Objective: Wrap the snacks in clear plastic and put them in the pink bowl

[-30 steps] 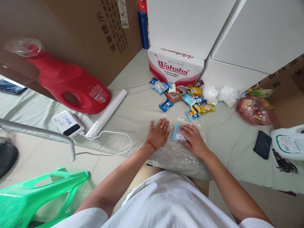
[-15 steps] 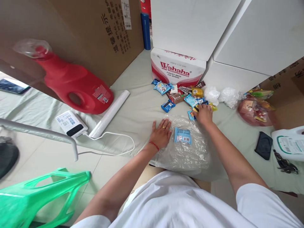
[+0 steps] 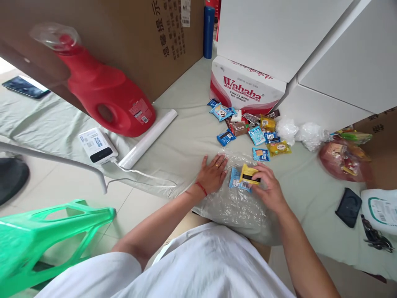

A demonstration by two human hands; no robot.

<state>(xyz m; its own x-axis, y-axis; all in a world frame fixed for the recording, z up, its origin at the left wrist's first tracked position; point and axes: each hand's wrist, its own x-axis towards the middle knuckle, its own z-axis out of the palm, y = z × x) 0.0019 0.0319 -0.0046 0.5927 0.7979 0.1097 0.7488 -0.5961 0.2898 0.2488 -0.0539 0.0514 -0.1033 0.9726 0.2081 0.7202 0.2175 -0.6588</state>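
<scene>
My right hand [image 3: 269, 188] pinches a yellow snack packet [image 3: 248, 174] with a dark band. It is held over a light blue snack packet [image 3: 235, 179], partly covering it. That blue packet lies on a clear plastic bag [image 3: 238, 213] spread flat at the near edge of the cloth. Palm down, my left hand [image 3: 213, 174] rests on the bag's left side with its fingers extended. Beyond the bag is a pile of small wrapped snacks, among them a blue packet [image 3: 261, 154], a yellow packet [image 3: 279, 147] and a brown packet [image 3: 239, 127].
A Wahaha carton [image 3: 245, 85] stands behind the snacks. Left are a red jug [image 3: 111, 95], a white plastic roll [image 3: 149, 138] and a white power bank [image 3: 97, 145] with a cable. A dark pouch [image 3: 348, 207] and keys [image 3: 375, 236] lie right. A green stool [image 3: 27, 240] stands on the floor.
My right hand has come back from the snack pile to above the bag, now with the yellow packet. My left hand stays flat on the bag. The camera view has shifted slightly.
</scene>
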